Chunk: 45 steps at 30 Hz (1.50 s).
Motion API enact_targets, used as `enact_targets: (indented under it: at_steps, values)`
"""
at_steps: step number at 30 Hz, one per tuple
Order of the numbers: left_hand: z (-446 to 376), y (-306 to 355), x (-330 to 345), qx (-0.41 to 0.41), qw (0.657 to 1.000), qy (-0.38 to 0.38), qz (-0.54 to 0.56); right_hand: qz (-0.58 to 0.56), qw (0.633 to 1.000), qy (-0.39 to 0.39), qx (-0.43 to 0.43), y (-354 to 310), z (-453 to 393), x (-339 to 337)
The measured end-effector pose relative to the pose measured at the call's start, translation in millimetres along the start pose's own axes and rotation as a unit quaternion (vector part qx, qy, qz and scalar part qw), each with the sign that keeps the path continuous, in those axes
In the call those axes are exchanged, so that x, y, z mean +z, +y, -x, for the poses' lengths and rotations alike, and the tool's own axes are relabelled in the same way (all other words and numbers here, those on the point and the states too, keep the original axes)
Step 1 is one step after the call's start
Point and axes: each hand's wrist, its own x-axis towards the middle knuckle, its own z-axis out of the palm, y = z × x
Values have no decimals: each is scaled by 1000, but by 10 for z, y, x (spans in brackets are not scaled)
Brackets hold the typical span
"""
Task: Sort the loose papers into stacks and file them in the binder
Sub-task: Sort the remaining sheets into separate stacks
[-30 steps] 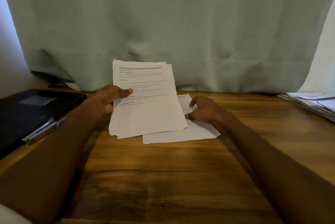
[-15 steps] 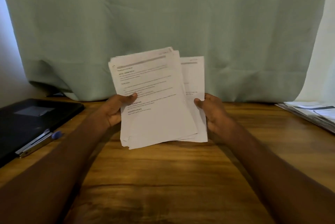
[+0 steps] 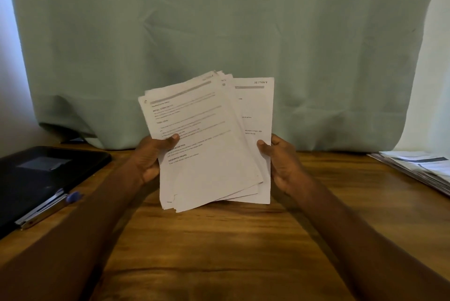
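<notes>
I hold a fanned bundle of white printed papers (image 3: 207, 144) upright above the wooden table (image 3: 231, 239). My left hand (image 3: 151, 157) grips the bundle's left edge, thumb across the front sheet. My right hand (image 3: 282, 162) grips the right edge, thumb on a rear sheet (image 3: 258, 108) headed "SECTION 4". The sheets are skewed, the front ones tilted left. A black binder (image 3: 41, 176) lies closed at the left, with a silver pen (image 3: 46, 209) on its near edge.
A second pile of printed papers (image 3: 423, 169) lies at the table's right edge. A green curtain (image 3: 219, 32) hangs right behind the table's far edge.
My right hand picked the lone sheet up off the table and brought it behind the bundle. Both hands then raised the papers upright, and they now stand a little closer to me.
</notes>
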Motion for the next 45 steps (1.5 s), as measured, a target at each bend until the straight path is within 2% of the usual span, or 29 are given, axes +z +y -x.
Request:
enact_targets:
  at_steps: [4, 7, 10, 14, 18, 23, 29, 34, 38, 43, 45]
  values:
    - [97, -10, 247, 26, 998, -28, -42, -6, 998, -59, 22, -57, 114, 85]
    - [128, 5, 453, 87, 993, -23, -75, -12, 994, -104, 0, -65, 220, 139]
    - [153, 63, 548, 144, 983, -37, -105, -31, 994, -72, -75, -110, 251, 191]
    - [257, 124, 664, 191, 961, -37, -198, 23, 979, -8, -204, -321, 240, 187]
    - [272, 106, 772, 244, 947, -8, -208, 37, 975, -30, -215, -413, 238, 143]
    - [280, -189, 603, 163, 947, 1, -276, 140, 980, -63, -124, -127, 229, 72]
    - [239, -137, 664, 212, 947, 43, -239, 94, 990, -35, -95, -93, 146, 62]
    - [218, -375, 482, 90, 969, 20, -231, 74, 997, -24, 6, 121, 153, 54]
    - [202, -349, 521, 134, 937, -3, -323, 75, 997, -1, 5, 166, 84, 57]
    - [211, -468, 500, 33, 920, -39, -388, 126, 991, 17, 34, 194, 26, -9]
    - [188, -474, 485, 11, 930, -34, -367, 135, 989, 24, 48, 187, -5, -62]
